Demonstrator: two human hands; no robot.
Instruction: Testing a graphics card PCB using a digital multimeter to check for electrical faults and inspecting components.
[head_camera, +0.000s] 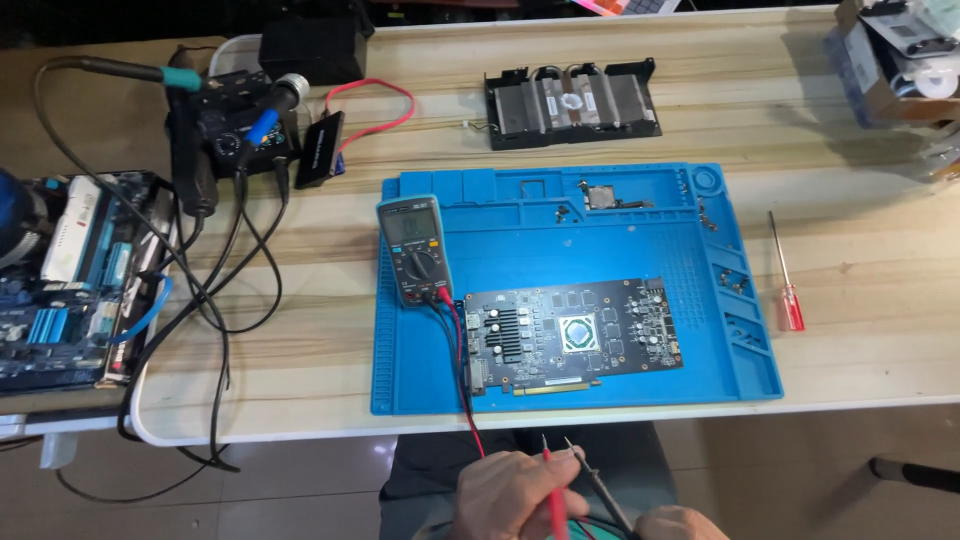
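A bare graphics card circuit board lies on a blue work mat, its chip facing up. A multimeter with a blue casing rests on the mat's left part, with red and black leads running down off the table edge. My left hand sits low, below the table edge, and grips the red probe. My right hand is only partly in view at the bottom edge, beside the black probe, whose tip points up toward the board.
A finned heatsink with cooler frame lies behind the mat. A red-handled screwdriver lies right of the mat. At left are a motherboard, a soldering station with cables, and a small black drive. Boxes stand at far right.
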